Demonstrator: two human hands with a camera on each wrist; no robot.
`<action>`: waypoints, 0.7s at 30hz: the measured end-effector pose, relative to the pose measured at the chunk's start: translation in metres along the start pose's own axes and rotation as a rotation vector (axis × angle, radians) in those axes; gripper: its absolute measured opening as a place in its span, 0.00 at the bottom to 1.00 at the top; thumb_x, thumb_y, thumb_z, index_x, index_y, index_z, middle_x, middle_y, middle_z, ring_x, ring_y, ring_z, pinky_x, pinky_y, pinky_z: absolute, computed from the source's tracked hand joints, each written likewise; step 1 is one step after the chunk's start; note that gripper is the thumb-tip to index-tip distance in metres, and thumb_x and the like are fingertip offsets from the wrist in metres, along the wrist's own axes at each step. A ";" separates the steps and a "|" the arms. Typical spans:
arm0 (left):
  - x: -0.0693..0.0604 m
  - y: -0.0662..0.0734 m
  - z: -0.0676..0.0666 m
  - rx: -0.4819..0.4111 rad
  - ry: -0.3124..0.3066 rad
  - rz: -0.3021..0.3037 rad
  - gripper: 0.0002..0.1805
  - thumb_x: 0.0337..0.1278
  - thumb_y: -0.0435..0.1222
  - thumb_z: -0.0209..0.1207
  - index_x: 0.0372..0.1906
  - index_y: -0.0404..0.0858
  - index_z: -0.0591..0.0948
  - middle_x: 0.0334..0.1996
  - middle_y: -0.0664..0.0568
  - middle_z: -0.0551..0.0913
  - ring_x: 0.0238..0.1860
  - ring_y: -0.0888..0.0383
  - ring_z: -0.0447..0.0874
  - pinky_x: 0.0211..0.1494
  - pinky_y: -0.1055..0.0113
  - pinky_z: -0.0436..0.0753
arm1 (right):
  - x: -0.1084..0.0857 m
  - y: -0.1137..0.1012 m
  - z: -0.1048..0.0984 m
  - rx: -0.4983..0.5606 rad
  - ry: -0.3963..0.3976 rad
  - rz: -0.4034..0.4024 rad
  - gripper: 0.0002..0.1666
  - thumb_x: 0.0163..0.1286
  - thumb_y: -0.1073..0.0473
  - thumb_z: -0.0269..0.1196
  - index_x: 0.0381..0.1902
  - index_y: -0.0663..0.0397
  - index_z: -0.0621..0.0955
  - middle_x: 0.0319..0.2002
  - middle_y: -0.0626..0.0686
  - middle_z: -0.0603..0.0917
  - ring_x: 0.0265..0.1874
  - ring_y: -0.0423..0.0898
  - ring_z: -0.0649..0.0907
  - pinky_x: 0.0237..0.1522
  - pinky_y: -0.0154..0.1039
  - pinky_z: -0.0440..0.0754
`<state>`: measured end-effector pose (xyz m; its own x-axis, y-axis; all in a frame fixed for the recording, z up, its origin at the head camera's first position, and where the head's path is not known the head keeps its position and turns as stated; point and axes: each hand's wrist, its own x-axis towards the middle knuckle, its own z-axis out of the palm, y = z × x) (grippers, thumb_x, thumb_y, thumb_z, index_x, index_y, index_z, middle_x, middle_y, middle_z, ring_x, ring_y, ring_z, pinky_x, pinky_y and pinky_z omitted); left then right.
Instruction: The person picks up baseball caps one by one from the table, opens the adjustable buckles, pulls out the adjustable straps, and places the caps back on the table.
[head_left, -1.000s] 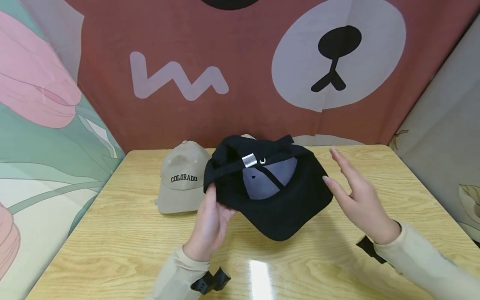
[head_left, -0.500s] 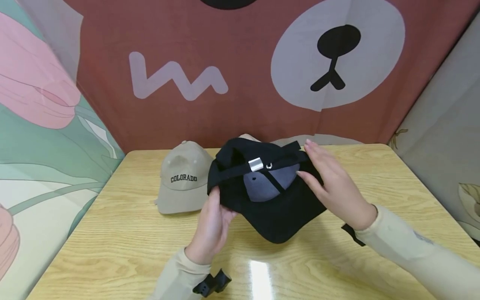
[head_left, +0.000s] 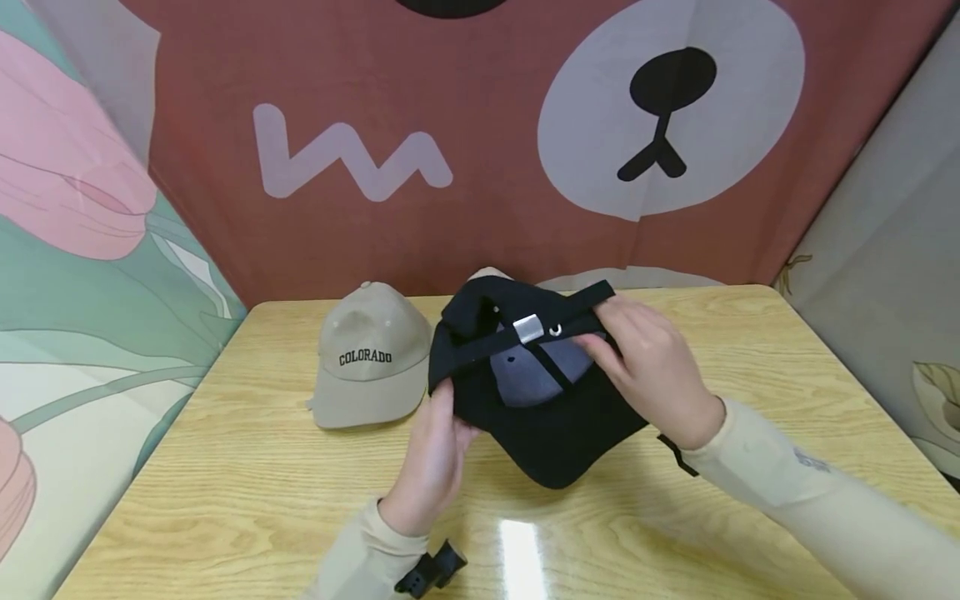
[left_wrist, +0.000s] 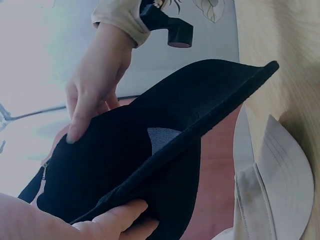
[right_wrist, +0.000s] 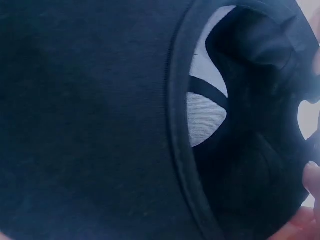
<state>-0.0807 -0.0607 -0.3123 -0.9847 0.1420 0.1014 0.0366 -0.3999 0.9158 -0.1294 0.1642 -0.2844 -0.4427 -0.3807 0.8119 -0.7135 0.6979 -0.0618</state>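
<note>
A black baseball cap (head_left: 558, 446) is held up above the table, its inside facing me and its brim pointing down. Grey lining shows inside, and a silver buckle (head_left: 528, 328) sits on the back strap. My left hand (head_left: 429, 462) grips the cap's left side, thumb on the near face and fingers behind. On the right, my right hand (head_left: 660, 371) pinches the cap's edge by the strap end, with the thumb inside the opening. In the left wrist view the right hand (left_wrist: 95, 87) holds the far rim. The black cap (right_wrist: 90, 120) nearly fills the right wrist view.
A beige cap (head_left: 367, 358) lettered COLORADO stands on the wooden table (head_left: 247, 467), left of the black cap. Behind the black cap peeks a pale rounded top (head_left: 489, 272), mostly hidden. A bear-print cloth (head_left: 495, 225) hangs behind the table.
My right hand has moved left from beside the cap and now pinches its edge near the strap. The cap has shifted slightly right; my left hand keeps its grip.
</note>
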 end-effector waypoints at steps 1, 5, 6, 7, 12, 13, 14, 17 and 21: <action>0.000 0.000 0.000 0.007 -0.002 0.001 0.29 0.78 0.49 0.33 0.65 0.28 0.64 0.61 0.34 0.69 0.58 0.50 0.74 0.56 0.55 0.76 | 0.001 0.000 0.000 0.004 -0.004 0.008 0.31 0.78 0.42 0.46 0.34 0.68 0.75 0.31 0.60 0.79 0.33 0.58 0.80 0.40 0.54 0.79; -0.002 0.000 0.000 0.073 -0.016 -0.002 0.31 0.77 0.50 0.34 0.64 0.26 0.65 0.60 0.34 0.71 0.56 0.50 0.75 0.56 0.57 0.76 | 0.003 -0.001 -0.002 0.030 -0.026 0.055 0.32 0.77 0.41 0.44 0.38 0.67 0.76 0.31 0.59 0.80 0.30 0.55 0.81 0.34 0.52 0.79; -0.002 0.000 0.000 0.094 -0.022 -0.004 0.32 0.77 0.50 0.34 0.65 0.25 0.64 0.60 0.34 0.70 0.57 0.49 0.75 0.57 0.57 0.76 | 0.003 -0.001 -0.002 0.034 -0.032 0.064 0.32 0.77 0.41 0.44 0.40 0.67 0.76 0.32 0.59 0.81 0.30 0.55 0.81 0.33 0.52 0.80; -0.003 0.000 0.001 0.116 -0.023 -0.010 0.33 0.77 0.51 0.34 0.65 0.25 0.64 0.60 0.33 0.70 0.57 0.49 0.75 0.57 0.57 0.75 | 0.004 -0.002 -0.003 0.041 -0.037 0.074 0.32 0.76 0.41 0.44 0.41 0.67 0.77 0.32 0.59 0.81 0.29 0.55 0.81 0.32 0.51 0.80; -0.008 0.001 0.002 0.257 -0.004 -0.035 0.32 0.77 0.50 0.33 0.67 0.26 0.62 0.62 0.35 0.69 0.60 0.46 0.71 0.61 0.56 0.72 | 0.007 -0.004 -0.005 0.064 -0.052 0.096 0.28 0.74 0.44 0.47 0.44 0.66 0.77 0.32 0.59 0.81 0.28 0.54 0.81 0.30 0.50 0.79; -0.008 0.001 0.003 0.281 0.001 -0.042 0.32 0.77 0.49 0.33 0.68 0.27 0.62 0.63 0.35 0.68 0.61 0.45 0.70 0.62 0.54 0.71 | 0.008 -0.005 -0.005 0.066 -0.051 0.097 0.27 0.73 0.45 0.48 0.43 0.66 0.77 0.31 0.59 0.81 0.28 0.53 0.80 0.29 0.49 0.78; -0.009 0.001 0.004 0.312 0.007 -0.045 0.31 0.77 0.48 0.34 0.69 0.28 0.62 0.64 0.35 0.67 0.62 0.45 0.69 0.63 0.53 0.70 | 0.009 -0.005 -0.005 0.071 -0.047 0.097 0.26 0.73 0.46 0.49 0.43 0.66 0.77 0.31 0.58 0.80 0.27 0.53 0.79 0.29 0.48 0.77; -0.011 0.001 0.005 0.371 0.005 -0.048 0.29 0.77 0.45 0.35 0.72 0.30 0.59 0.69 0.37 0.62 0.68 0.45 0.61 0.67 0.48 0.64 | 0.011 -0.007 -0.005 0.084 -0.028 0.098 0.25 0.73 0.47 0.49 0.40 0.66 0.77 0.27 0.56 0.77 0.24 0.49 0.75 0.26 0.45 0.74; -0.010 0.000 0.006 0.405 -0.044 -0.026 0.29 0.78 0.45 0.38 0.74 0.32 0.57 0.73 0.40 0.57 0.73 0.46 0.51 0.72 0.46 0.53 | 0.014 -0.007 -0.005 0.090 -0.003 0.103 0.27 0.74 0.45 0.46 0.38 0.66 0.75 0.24 0.54 0.73 0.23 0.47 0.73 0.24 0.43 0.71</action>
<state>-0.0694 -0.0567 -0.3113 -0.9781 0.1899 0.0847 0.0849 -0.0075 0.9964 -0.1277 0.1569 -0.2701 -0.5175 -0.3117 0.7969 -0.7100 0.6762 -0.1965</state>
